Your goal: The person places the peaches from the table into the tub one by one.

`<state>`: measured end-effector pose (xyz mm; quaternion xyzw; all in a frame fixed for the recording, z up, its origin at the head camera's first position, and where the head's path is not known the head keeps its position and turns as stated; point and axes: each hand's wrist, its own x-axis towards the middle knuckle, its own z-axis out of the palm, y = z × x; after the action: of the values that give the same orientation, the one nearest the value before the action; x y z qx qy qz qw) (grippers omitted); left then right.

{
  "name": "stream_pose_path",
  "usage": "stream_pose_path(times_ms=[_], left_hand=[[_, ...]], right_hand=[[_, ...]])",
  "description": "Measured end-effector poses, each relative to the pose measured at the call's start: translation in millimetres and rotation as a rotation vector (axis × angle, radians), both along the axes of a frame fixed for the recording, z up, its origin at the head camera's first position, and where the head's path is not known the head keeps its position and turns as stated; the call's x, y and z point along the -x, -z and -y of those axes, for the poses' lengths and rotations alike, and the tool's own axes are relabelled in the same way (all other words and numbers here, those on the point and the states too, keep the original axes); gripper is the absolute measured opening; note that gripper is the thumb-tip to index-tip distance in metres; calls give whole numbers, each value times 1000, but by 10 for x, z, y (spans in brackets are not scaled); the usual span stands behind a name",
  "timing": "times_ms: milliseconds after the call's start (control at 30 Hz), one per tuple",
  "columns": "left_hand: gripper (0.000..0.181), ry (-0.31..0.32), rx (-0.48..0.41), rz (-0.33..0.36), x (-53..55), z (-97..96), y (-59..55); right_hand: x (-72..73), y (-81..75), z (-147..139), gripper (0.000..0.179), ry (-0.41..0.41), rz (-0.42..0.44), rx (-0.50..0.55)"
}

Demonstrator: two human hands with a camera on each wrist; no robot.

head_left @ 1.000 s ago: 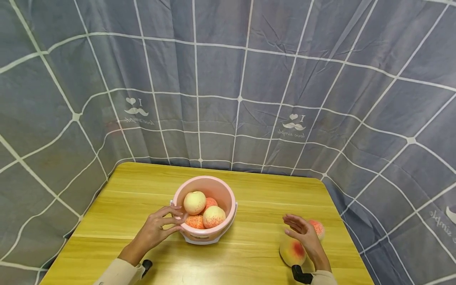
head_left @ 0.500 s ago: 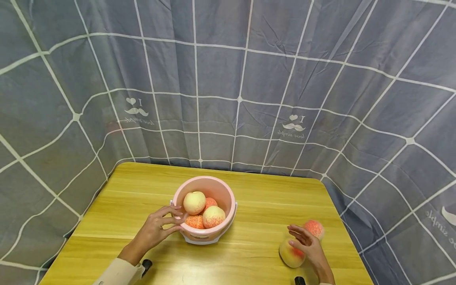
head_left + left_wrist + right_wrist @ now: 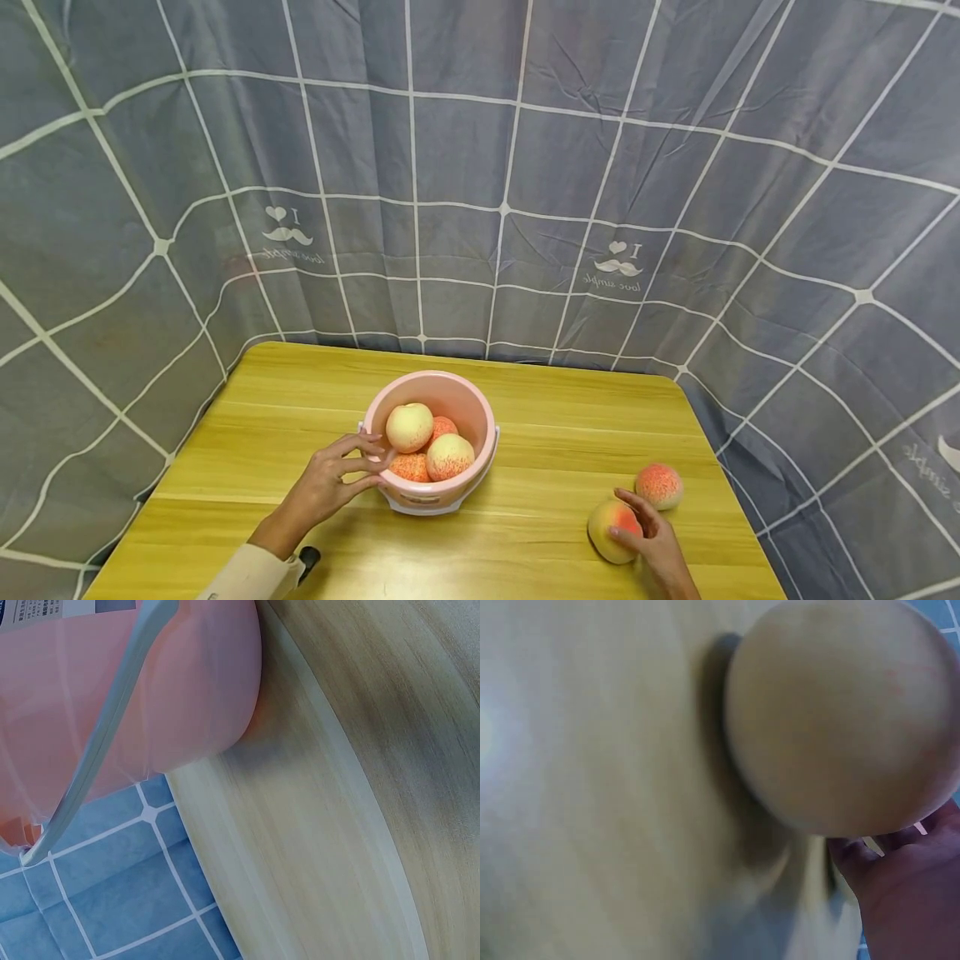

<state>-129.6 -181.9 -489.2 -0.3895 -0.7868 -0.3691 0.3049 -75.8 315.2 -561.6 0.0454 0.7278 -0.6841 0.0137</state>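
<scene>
A pink bucket (image 3: 483,417) stands on the table with several yellow and orange-red peaches (image 3: 410,427) inside. My left hand (image 3: 330,477) holds its near-left rim, thumb outside and fingertips over the edge. In the left wrist view the bucket's side (image 3: 202,682) and pale handle (image 3: 105,735) show, but not the hand. To the right, my right hand (image 3: 654,542) has its thumb and fingers curled round a yellow peach with a red blush (image 3: 606,529). That peach (image 3: 840,720) fills much of the right wrist view, with the hand partly hidden behind it.
A second loose peach (image 3: 660,486), red and speckled, lies just beyond my right hand. The wooden table (image 3: 540,450) ends at a grey-blue checked curtain (image 3: 465,250) that hangs behind it and along both sides.
My right hand has come down and back from above the yellow peach and closed its fingers around it, uncovering the red peach. The left hand and bucket have stayed in place.
</scene>
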Motion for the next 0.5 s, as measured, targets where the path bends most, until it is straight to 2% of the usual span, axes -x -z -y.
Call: stream_pose_path(times_ms=[233,500], left_hand=[[33,-3,4,3,-3,-6,0],[31,-6,3,4,-5,-6,-4]], right_hand=[[-14,89,30,75,64,110,-38],[-20,108,23,81,49,167,-120]])
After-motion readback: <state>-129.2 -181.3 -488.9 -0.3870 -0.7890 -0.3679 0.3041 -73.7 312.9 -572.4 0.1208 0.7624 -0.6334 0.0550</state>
